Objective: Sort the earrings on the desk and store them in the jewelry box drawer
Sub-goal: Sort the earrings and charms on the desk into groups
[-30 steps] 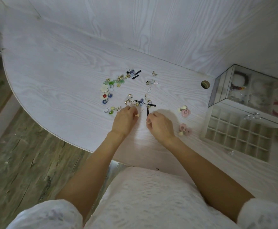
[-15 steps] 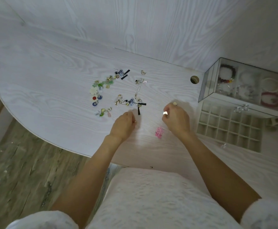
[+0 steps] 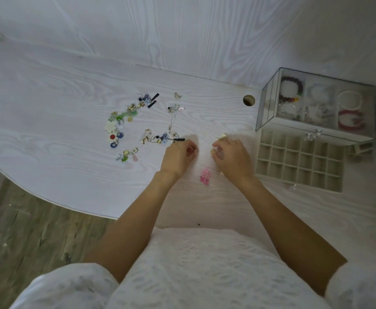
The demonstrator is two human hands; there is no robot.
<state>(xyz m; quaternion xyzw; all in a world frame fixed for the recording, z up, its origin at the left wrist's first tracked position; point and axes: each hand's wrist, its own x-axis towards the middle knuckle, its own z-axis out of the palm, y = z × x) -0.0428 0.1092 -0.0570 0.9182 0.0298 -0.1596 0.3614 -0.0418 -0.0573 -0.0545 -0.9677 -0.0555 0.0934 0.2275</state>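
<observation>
Near the white woodgrain desk's (image 3: 48, 134) front edge, the left hand (image 3: 178, 158) is curling its fingers by the scattered colourful earrings (image 3: 138, 126) while the right hand (image 3: 232, 158) is pinching a small pale earring (image 3: 223, 136), best carried level to the open gridded jewelry box drawer (image 3: 298, 161).

Both hands (image 3: 179, 156) (image 3: 232, 156) curl over the desk (image 3: 48, 139) beside scattered earrings (image 3: 124, 123) and a pink earring (image 3: 205, 175).
</observation>
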